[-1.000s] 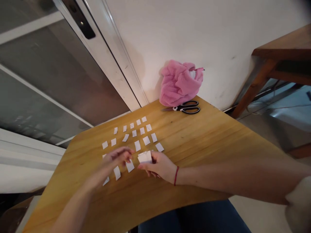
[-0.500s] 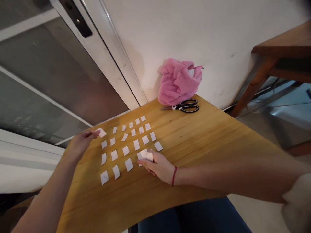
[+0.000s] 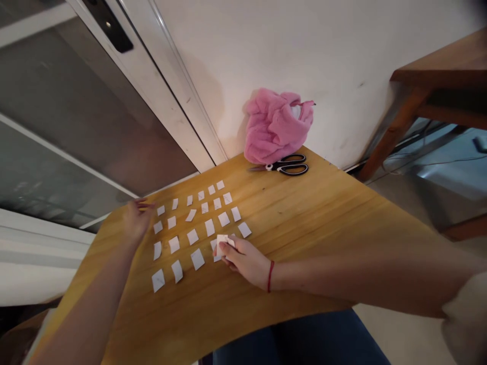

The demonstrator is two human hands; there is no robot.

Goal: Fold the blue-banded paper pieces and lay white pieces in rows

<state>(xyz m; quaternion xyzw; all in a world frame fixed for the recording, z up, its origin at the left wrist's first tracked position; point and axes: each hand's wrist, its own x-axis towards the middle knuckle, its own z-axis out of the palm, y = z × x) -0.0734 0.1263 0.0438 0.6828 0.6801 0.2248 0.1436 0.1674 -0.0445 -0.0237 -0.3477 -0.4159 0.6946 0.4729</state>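
Note:
Small white paper pieces (image 3: 193, 236), some with faint marks, lie in several rows on the wooden table (image 3: 297, 218). My left hand (image 3: 137, 219) is at the far left end of the rows, slightly blurred. Its fingers are apart and hold nothing, just left of a paper piece (image 3: 161, 209) in the back row. Over the front row, my right hand (image 3: 245, 258) grips a few white paper pieces (image 3: 222, 245) between thumb and fingers. It hides part of the row beneath.
At the table's back corner are black-handled scissors (image 3: 288, 166) and a pink plush bundle (image 3: 279, 125) against the white wall (image 3: 297, 45). A glass-panelled door (image 3: 102, 111) borders the left side. Another wooden table (image 3: 441, 71) stands at right.
My left hand has let go of a paper piece, which now lies at the left end of the back row. My right hand's thumb has shifted over the papers it holds.

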